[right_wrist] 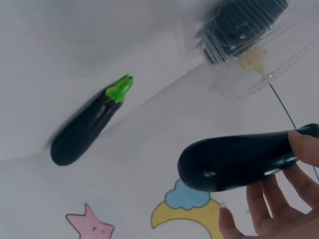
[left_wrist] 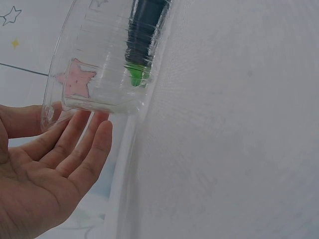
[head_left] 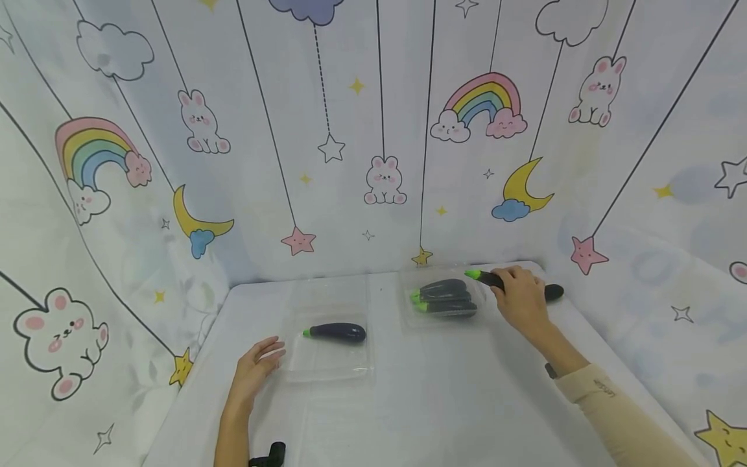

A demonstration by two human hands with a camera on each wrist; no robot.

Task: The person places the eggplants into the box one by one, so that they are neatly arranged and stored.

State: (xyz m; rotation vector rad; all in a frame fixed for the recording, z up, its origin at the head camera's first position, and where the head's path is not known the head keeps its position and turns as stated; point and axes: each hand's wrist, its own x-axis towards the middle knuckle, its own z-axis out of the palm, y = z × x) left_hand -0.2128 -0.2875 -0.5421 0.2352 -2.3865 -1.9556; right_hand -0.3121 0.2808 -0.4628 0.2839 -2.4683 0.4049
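In the head view, my right hand (head_left: 522, 298) grips a dark eggplant (head_left: 490, 279), its green stem end pointing left beside the right clear plastic box. The right wrist view shows the blunt end of this eggplant (right_wrist: 229, 162) free of the fingers. Another eggplant (head_left: 554, 293) lies on the table, partly behind the right hand. My left hand (head_left: 255, 366) is at the left side of a clear plastic box (head_left: 327, 375) with one eggplant (head_left: 338, 333) inside. Seen from the left wrist, the thumb and fingertips pinch the rim of this box (left_wrist: 107, 102).
The right clear plastic box (head_left: 408, 318) holds eggplants (head_left: 443, 308) lying side by side, stems to the left. Both boxes stand on a white-covered table (head_left: 432, 402). A cloth backdrop (head_left: 327, 201) with rainbows, bunnies and stars rises behind and beside the table.
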